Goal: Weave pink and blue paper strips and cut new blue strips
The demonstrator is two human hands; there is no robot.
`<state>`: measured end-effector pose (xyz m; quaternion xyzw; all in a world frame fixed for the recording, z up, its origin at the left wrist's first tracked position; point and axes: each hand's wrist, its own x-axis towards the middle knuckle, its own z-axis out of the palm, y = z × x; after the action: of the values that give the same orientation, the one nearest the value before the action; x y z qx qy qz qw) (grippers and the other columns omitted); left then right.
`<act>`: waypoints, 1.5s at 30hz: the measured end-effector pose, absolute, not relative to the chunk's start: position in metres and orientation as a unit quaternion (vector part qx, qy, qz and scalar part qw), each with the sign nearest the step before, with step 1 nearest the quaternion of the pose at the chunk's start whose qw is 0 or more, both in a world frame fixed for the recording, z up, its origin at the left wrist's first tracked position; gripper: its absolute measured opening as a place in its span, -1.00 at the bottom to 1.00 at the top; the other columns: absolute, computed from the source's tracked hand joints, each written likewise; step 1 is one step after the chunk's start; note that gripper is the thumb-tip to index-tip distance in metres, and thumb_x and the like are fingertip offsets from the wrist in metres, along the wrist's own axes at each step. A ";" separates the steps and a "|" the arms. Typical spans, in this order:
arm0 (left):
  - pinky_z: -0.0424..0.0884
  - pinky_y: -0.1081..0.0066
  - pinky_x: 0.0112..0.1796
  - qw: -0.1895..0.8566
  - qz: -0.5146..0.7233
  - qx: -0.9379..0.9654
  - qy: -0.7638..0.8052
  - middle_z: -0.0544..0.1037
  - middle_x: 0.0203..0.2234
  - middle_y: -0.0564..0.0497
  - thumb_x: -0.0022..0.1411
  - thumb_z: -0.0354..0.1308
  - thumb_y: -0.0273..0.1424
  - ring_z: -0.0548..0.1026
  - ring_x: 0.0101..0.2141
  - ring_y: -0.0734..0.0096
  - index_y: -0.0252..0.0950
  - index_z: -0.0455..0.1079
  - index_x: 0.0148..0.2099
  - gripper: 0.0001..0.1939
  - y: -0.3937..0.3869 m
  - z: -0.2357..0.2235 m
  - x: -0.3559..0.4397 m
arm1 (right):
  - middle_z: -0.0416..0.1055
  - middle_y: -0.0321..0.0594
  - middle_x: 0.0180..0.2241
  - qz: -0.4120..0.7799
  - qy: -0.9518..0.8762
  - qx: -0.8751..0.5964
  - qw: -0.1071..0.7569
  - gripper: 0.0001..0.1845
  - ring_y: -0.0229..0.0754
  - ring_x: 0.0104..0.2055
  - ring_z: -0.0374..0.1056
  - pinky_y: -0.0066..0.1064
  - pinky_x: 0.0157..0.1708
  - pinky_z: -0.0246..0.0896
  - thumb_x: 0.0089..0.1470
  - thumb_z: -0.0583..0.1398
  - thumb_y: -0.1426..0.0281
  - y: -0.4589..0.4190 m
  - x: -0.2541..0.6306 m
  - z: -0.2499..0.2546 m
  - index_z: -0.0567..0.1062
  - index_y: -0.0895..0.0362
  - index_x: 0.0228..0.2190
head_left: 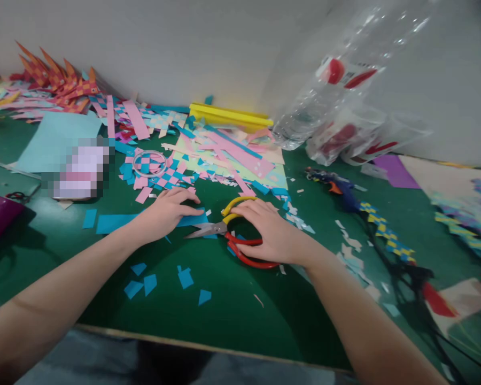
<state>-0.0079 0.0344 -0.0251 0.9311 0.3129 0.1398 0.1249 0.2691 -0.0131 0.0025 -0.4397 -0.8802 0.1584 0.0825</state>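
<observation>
My right hand (274, 231) grips a pair of scissors (220, 229) with one yellow and one red handle. Their blades point left, slightly parted, over the right end of a blue paper strip (116, 223). My left hand (164, 211) reaches across that strip, its fingers apart and curved near the strip's right part. Its fingertips seem to hover at or just over the paper; contact is hard to judge. Small blue paper scraps (185, 277) lie on the green tabletop (224, 315) in front of both hands.
Behind my hands lies a heap of pink and blue paper pieces, with a clear ring (149, 163) and a yellow strip-shaped object (230, 116). A blurred-out device (82, 171) sits left. Plastic cups (344, 139) lean on the wall; a glue gun (340, 192) rests right.
</observation>
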 end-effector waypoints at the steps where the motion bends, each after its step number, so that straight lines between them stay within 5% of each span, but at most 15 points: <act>1: 0.18 0.04 0.05 0.124 0.142 0.927 0.324 0.40 0.04 -0.06 0.23 -0.16 -0.70 0.25 0.13 0.18 -0.14 0.48 -0.02 -0.48 0.033 -0.026 -0.006 | 0.32 -0.01 0.04 0.153 -0.880 -0.441 0.085 -0.46 0.12 0.16 0.17 0.06 0.11 0.11 0.02 0.18 0.15 -0.013 0.267 0.002 0.31 0.08 0.02; 12: 0.29 0.17 -0.02 0.145 0.202 0.911 0.328 0.55 -0.17 -0.05 0.34 -0.04 -0.48 0.42 -0.08 0.27 -0.24 0.48 -0.06 -0.71 0.032 -0.012 -0.010 | 0.30 -0.02 0.07 0.161 -0.874 -0.452 0.073 -0.46 0.14 0.19 0.15 0.12 0.12 0.08 0.03 0.17 0.12 -0.012 0.273 0.002 0.31 0.05 0.02; 19: 0.11 0.16 0.18 0.146 0.113 0.952 0.243 0.44 0.10 0.06 0.38 -0.12 -0.51 0.19 0.19 0.28 -0.16 0.40 0.09 -0.62 0.038 -0.013 -0.018 | 0.33 -0.07 0.06 0.174 -0.874 -0.447 0.078 -0.49 0.13 0.20 0.14 0.08 0.13 0.07 0.03 0.19 0.14 -0.010 0.282 0.005 0.33 0.01 0.01; 29: 0.09 0.12 0.16 0.148 0.112 0.945 0.268 0.42 0.12 0.11 0.36 -0.17 -0.57 0.16 0.20 0.25 -0.10 0.38 0.12 -0.55 0.038 -0.019 -0.015 | 0.37 -0.03 -0.03 0.164 -0.885 -0.429 0.072 -0.46 0.14 0.10 0.23 0.06 0.05 0.15 0.01 0.19 0.16 -0.013 0.274 0.004 0.34 0.05 0.03; 35: 0.15 0.15 0.10 0.127 0.135 0.942 0.280 0.45 0.07 0.02 0.36 -0.16 -0.56 0.25 0.13 0.24 -0.17 0.39 0.09 -0.59 0.035 -0.016 -0.009 | 0.37 -0.03 -0.05 0.162 -0.886 -0.428 0.074 -0.46 0.12 0.08 0.24 0.06 0.05 0.15 0.00 0.19 0.18 -0.014 0.276 0.004 0.33 0.07 0.03; 41: 0.26 0.20 -0.03 0.105 0.192 0.926 0.306 0.59 -0.23 -0.01 0.36 -0.04 -0.43 0.44 -0.09 0.29 -0.23 0.45 -0.07 -0.75 0.033 -0.008 -0.010 | 0.37 -0.09 -0.02 0.170 -0.878 -0.443 0.071 -0.47 0.12 0.10 0.24 0.06 0.07 0.14 0.01 0.20 0.13 -0.011 0.284 0.004 0.34 0.00 0.02; 45: 0.28 0.20 0.03 0.143 0.149 0.941 0.269 0.58 -0.10 0.04 0.33 -0.10 -0.56 0.37 0.07 0.28 -0.20 0.47 -0.12 -0.68 0.037 -0.008 -0.017 | 0.38 -0.11 -0.01 0.162 -0.878 -0.444 0.075 -0.49 0.13 0.15 0.20 0.08 0.11 0.11 -0.03 0.22 0.17 -0.008 0.293 0.006 0.38 -0.01 -0.01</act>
<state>-0.0168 0.0373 -0.0081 0.9407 0.2692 0.1486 0.1431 0.2925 -0.0084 0.0064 -0.4443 -0.8779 0.1620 0.0752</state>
